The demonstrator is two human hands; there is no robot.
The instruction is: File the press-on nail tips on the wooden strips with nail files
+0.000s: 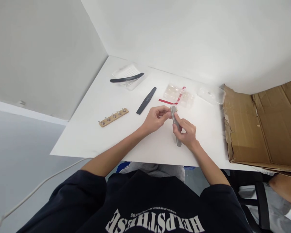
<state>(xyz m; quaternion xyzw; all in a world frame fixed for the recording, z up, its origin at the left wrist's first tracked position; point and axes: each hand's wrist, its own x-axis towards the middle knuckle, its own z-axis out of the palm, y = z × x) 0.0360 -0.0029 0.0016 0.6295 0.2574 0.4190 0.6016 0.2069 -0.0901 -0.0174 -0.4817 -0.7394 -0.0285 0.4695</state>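
Note:
My right hand [188,131] grips a thick grey nail buffer [178,141], which stands nearly on end above the table. At the buffer's upper end, my left hand [156,119] has its thumb and fingers pinched together. Whatever the left fingertips hold, if anything, is too small and covered to make out. A dark nail file [146,101] lies just beyond my left hand. To the left rests a wooden strip with several metal clips [113,117]. Behind my hands is a clear plastic tray [172,92] with a red strip [168,101] by it.
At the back left, a curved black file [127,78] lies across a clear case [133,86]. A transparent box [211,94] stands at the back right, beside an open cardboard box [247,136]. White walls border the table [87,136]. Someone's arm [282,187] shows at lower right.

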